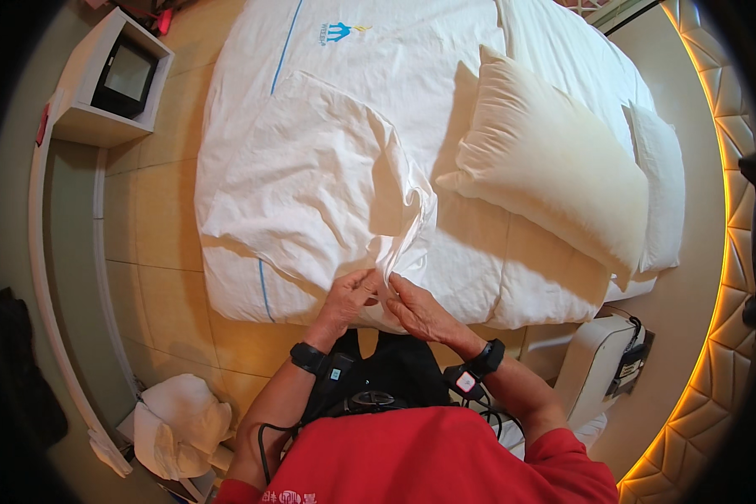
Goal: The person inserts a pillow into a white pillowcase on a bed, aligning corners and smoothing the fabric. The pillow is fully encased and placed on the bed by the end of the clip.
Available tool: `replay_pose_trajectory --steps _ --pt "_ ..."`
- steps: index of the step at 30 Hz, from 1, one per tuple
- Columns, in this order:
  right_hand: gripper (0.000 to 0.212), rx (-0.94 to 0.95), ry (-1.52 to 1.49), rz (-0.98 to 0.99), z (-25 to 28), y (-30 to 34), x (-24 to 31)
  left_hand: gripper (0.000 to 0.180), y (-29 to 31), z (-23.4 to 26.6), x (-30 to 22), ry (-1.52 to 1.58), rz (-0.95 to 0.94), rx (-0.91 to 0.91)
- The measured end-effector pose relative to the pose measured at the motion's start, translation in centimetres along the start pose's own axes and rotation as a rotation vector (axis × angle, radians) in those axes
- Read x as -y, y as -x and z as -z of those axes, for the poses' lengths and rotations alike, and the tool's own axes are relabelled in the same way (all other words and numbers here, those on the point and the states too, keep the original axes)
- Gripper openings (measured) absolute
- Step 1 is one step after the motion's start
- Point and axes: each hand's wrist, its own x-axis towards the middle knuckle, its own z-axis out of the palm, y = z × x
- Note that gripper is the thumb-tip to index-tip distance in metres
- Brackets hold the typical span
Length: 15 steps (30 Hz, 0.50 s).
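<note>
Nearest my lens I see the red sleeves and two black wristbands, then my left hand (350, 296) and right hand (418, 309), which meet at the near edge of the bed (244, 298). Both sets of fingers are closed, pinching the same bunched corner of the crumpled white cotton pillowcase (311, 181). The left fingers (364, 283) sit just left of the gather, the right fingers (399, 286) just beside them, almost touching. The rest of the pillowcase spreads away from my fingertips, up and to the left across the white duvet with a thin blue stripe (378, 59).

Beyond the right fingers and to their right lies a plump bare cream pillow (546, 160), with a second white pillow (664, 193) past it near the padded headboard wall. Well off to the left of my left fingers, down on the tiled floor, is a heap of white linen (181, 424); far up-left stands a white shelf unit holding a dark screen (113, 84).

The risk, as I judge it: the grip holds only a small fold of slack cloth, so it could slide out of the pinch. With the fabric so rumpled I could also be holding a seam rather than the open edge. Cloth hanging past the mattress edge may drag to the floor.
</note>
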Motion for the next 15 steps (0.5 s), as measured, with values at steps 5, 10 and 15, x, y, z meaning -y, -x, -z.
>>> replay_pose_trajectory --steps 5,10,15 --pt "0.04 0.056 0.08 -0.022 -0.4 1.7 -0.7 0.03 -0.7 -1.9 0.6 0.015 0.049 0.134" --pt "0.042 0.164 0.177 -0.123 -0.8 3.1 -0.7 0.02 -1.5 -2.2 2.3 -0.049 0.076 0.06" --pt "0.035 -0.046 -0.004 -0.041 -1.7 3.8 -1.8 0.023 -1.5 -2.3 3.8 0.182 0.061 -0.085"
